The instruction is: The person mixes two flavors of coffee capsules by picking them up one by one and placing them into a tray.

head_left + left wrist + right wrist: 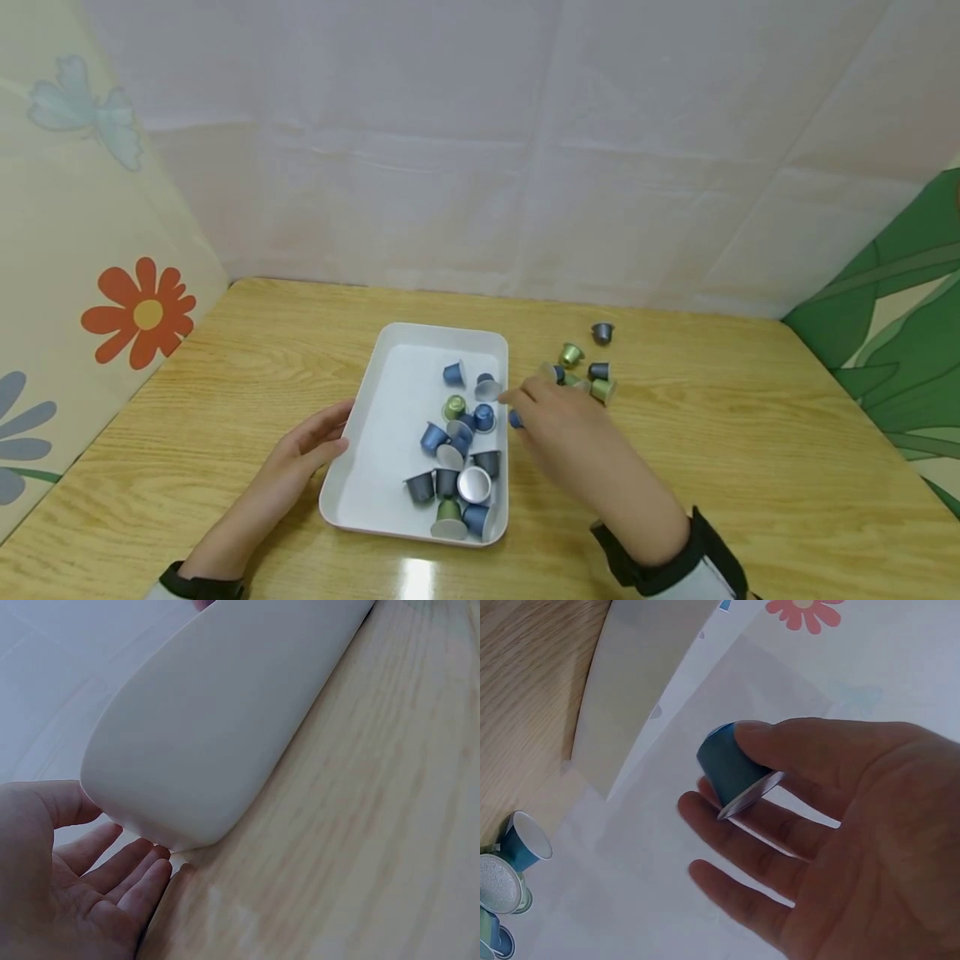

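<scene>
Here's your bench (720, 467), all yellow-brown wood grain, with a bright glint (416, 575) on the surface just your side of the white tray (371, 442). That tray sits a touch left of centre, long sides running away from you. Now over to its right: a loose scatter of capsules (602, 391), greens and dark ones mixed, partly hidden from view. And at the back, one dark capsule (602, 334), a little apart!
</scene>
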{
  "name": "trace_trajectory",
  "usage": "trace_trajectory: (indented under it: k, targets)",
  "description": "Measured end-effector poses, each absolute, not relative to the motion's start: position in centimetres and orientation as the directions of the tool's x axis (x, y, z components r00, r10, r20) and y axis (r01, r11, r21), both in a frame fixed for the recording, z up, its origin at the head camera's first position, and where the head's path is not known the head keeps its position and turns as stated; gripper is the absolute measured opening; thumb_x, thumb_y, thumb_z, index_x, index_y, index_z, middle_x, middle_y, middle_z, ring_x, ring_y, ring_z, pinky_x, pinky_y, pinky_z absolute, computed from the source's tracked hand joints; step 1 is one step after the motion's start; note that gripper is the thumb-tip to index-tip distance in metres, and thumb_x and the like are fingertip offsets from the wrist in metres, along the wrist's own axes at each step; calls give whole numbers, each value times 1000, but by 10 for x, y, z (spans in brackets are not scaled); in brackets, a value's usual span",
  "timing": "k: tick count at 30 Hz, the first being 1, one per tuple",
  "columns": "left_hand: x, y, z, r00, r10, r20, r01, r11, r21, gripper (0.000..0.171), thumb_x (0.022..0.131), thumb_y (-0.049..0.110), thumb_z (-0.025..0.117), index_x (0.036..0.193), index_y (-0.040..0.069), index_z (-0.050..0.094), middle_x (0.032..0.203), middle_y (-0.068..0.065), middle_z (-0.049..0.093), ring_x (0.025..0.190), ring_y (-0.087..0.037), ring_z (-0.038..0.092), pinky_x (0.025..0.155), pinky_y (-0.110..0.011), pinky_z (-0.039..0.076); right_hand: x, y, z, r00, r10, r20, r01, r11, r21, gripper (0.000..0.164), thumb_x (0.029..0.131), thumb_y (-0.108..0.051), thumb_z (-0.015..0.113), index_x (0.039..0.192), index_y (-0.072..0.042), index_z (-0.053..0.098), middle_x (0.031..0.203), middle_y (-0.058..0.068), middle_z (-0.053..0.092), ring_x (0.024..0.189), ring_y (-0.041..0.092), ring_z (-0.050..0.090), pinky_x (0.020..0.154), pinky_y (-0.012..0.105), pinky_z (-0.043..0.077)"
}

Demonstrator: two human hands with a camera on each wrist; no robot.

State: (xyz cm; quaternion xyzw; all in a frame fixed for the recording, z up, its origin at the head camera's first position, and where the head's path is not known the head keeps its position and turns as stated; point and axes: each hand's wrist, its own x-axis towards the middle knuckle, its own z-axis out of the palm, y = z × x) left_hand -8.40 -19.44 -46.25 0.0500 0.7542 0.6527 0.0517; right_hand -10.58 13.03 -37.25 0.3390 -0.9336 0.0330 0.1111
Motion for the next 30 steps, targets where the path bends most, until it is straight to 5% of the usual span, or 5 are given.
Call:
trace_trajectory:
  k: [7, 20, 30]
  targets:
    - [-84, -194, -464, -990, 142, -18, 3, 146, 989, 52, 99, 11, 56, 146, -6, 41, 146, -24, 46, 119, -8, 52, 93, -17, 45, -101, 121, -371, -701, -679, 219, -696, 718, 1, 39, 83, -12, 81, 119, -9, 68, 113, 7, 67, 103, 23, 64, 88, 39, 53]
    - [-84, -194, -464, -989, 147, -26, -4, 150, 989, 52, 99, 12, 57, 146, -5, 41, 146, -23, 46, 114, 2, 53, 93, -17, 44, -94, 106, -377, -662, -732, 159, -740, 673, 20, 33, 87, -15, 77, 118, -11, 68, 114, 4, 65, 105, 22, 63, 93, 40, 50]
    - [-83, -194, -462, -989, 148, -13, 10, 150, 989, 52, 100, 11, 55, 146, -7, 40, 145, -25, 46, 125, -22, 51, 92, -18, 45, -87, 100, -383, -595, -785, 174, -791, 610, 45, 34, 88, -15, 74, 121, -9, 66, 110, 3, 65, 100, 18, 63, 87, 37, 53]
